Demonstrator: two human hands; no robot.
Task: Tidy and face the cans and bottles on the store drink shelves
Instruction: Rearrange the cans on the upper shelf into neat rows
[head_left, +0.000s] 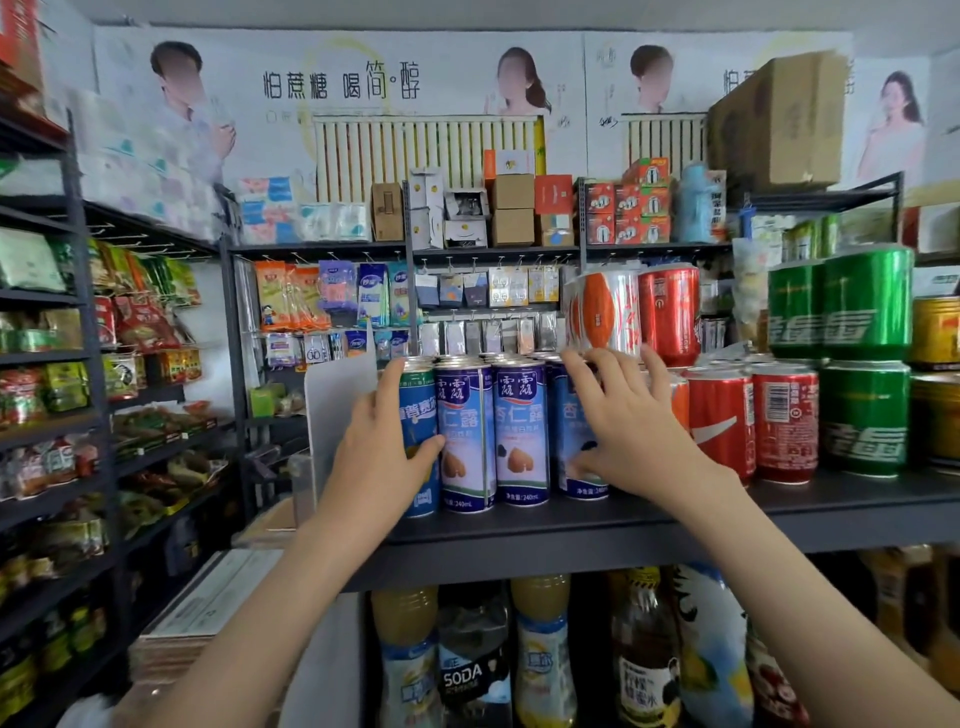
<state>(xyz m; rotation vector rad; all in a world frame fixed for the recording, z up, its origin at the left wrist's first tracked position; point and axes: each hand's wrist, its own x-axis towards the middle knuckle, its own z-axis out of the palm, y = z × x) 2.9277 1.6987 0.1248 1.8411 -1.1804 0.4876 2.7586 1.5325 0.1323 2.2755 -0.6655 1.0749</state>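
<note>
While left hand (376, 447) wraps leftmost blue can (418, 441), right hand (623, 431) spread on rightmost almond-drink can (576, 441); uneven squeeze may topple row off near shelf edge (519, 540).

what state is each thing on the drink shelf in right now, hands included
left hand: wrapped around the leftmost blue can, label turned aside
right hand: fingers spread over the rightmost blue can, grip unclear
two middle blue cans: upright, labels forward
red cola cans: upright, one barcode out
green cans: upright, stacked two high
</note>
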